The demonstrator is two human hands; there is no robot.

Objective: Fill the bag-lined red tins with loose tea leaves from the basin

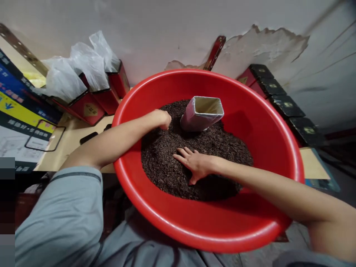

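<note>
A big red plastic basin (pixel 267 163) holds a heap of dark dry leaves (pixel 169 159) that look like loose tea. Over the heap's left side is my left hand (pixel 163 119), its fingers curled closed; whatever they may hold is hidden. My right hand (pixel 197 164) lies palm down on the leaves with its fingers spread, holding nothing. A tall rectangular container (pixel 200 115), open at the top, stands tilted a little in the leaves behind both hands. Its lining looks like clear film, and it touches neither hand.
Left of the basin, red tins (pixel 90 107) hold puffed-out clear plastic bags (pixel 86 65). Several black-lidded red tins (pixel 286 105) stand in a row at right. A printed box (pixel 22 118) and a thin black frame (pixel 46 150) are at far left. A peeling wall rises behind.
</note>
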